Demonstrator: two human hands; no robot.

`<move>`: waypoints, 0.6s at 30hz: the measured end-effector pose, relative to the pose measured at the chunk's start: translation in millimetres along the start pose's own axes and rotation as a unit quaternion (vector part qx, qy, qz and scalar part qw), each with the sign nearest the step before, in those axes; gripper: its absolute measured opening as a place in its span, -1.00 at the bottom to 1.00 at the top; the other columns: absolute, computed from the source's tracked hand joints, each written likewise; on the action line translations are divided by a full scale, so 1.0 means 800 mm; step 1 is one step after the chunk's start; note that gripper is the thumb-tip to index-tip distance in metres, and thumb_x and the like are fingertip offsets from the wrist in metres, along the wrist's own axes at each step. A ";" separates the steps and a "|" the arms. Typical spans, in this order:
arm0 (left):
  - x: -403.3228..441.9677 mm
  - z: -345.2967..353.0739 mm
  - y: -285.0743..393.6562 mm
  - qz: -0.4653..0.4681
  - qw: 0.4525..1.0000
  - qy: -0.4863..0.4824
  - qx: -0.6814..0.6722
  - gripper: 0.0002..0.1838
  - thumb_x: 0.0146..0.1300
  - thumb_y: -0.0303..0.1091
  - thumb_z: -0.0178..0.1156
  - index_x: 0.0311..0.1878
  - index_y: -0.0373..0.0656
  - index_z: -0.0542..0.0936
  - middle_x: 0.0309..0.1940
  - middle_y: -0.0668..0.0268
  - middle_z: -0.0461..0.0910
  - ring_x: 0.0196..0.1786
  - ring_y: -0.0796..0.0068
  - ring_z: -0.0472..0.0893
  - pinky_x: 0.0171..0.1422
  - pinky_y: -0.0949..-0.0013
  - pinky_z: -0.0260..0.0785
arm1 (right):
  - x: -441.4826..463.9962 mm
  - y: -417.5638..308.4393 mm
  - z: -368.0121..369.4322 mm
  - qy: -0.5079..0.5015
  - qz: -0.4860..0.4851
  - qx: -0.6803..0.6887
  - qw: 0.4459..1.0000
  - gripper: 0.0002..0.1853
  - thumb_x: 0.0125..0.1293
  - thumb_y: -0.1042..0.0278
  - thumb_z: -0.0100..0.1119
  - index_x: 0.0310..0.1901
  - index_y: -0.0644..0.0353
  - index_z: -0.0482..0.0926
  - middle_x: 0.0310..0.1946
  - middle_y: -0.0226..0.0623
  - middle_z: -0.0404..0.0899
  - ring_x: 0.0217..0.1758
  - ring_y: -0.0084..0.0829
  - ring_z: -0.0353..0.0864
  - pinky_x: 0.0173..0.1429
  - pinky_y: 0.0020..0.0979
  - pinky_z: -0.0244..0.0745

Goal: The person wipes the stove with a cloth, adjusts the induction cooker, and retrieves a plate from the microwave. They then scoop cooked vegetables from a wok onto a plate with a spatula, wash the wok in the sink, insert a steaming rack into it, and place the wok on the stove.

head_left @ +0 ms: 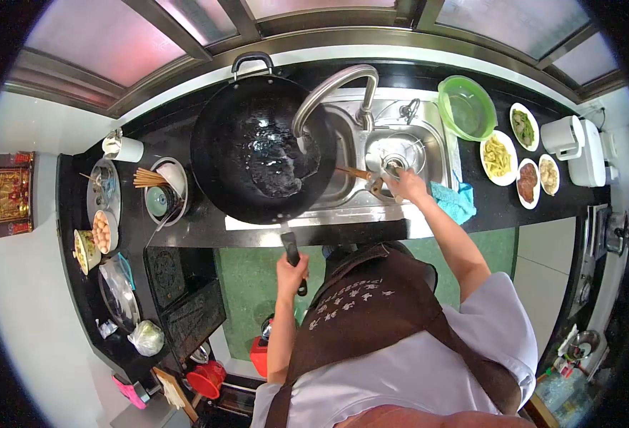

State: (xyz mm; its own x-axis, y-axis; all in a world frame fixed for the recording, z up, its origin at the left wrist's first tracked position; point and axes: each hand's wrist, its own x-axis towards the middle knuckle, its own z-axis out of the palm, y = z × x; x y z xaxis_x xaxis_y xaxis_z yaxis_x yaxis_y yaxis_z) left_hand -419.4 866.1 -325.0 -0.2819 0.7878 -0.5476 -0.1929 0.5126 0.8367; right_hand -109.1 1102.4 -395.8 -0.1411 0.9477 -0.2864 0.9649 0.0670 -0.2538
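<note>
My left hand point(293, 269) is wrapped round the handle of a large black wok point(221, 153). The wok rests over the left part of the sink, with water rippling in it under the curved faucet point(328, 82). My right hand point(407, 186) is over the right basin of the steel sink point(439, 151), fingers closed at a small brownish object that I cannot make out. Close to those fingers, a wooden handle point(354, 172) reaches toward the wok's rim. A turquoise cloth point(454, 202) hangs at the sink's front edge, near my right forearm.
Right of the sink stand a green basin point(467, 107) and plates of food, among them sliced meat point(528, 183). A pot with chopsticks point(166, 191) and a bowl of eggs point(103, 232) stand left. A bagged cabbage point(146, 337) lies on the left counter.
</note>
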 end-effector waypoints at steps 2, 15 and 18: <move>0.000 -0.015 0.020 0.022 0.995 0.039 0.088 -0.80 0.21 -0.40 0.26 -0.39 -0.17 0.41 -0.71 0.41 0.39 -0.71 0.63 0.36 -0.61 0.48 0.21 | -0.014 -0.029 -0.061 -0.171 0.062 0.102 0.978 -0.54 0.21 0.00 0.10 -0.02 0.21 0.55 -0.26 0.08 0.58 -0.21 -0.02 0.66 -0.17 -0.18 0.60; -0.006 -0.047 0.037 0.064 0.827 0.218 0.514 -0.75 0.12 -0.23 0.28 -0.36 -0.22 0.51 -0.55 -0.02 0.59 -0.41 -0.14 0.60 -0.36 -0.02 0.40 | -0.013 0.022 -0.077 -0.110 0.002 0.044 0.993 -0.61 0.21 0.10 -0.01 -0.13 0.22 0.62 -0.31 0.03 0.62 -0.11 0.02 0.61 -0.01 -0.09 0.49; -0.007 -0.045 0.032 0.070 0.848 0.192 0.489 -0.74 0.11 -0.23 0.29 -0.37 -0.23 0.51 -0.57 -0.01 0.58 -0.45 -0.10 0.60 -0.39 0.01 0.40 | -0.070 -0.002 -0.180 -0.085 -0.035 0.031 0.995 -0.68 0.18 0.19 0.06 -0.16 0.22 0.60 -0.33 0.04 0.61 -0.23 0.05 0.59 -0.09 -0.07 0.48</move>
State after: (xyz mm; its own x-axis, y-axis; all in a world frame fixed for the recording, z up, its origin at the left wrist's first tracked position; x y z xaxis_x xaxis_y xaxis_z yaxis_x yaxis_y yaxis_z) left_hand -456.5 862.6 -301.0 -0.5588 0.7913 -0.2482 0.6864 0.6093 0.3971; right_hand -71.3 1094.1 -246.6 -0.2473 0.8745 -0.4173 0.9371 0.1063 -0.3326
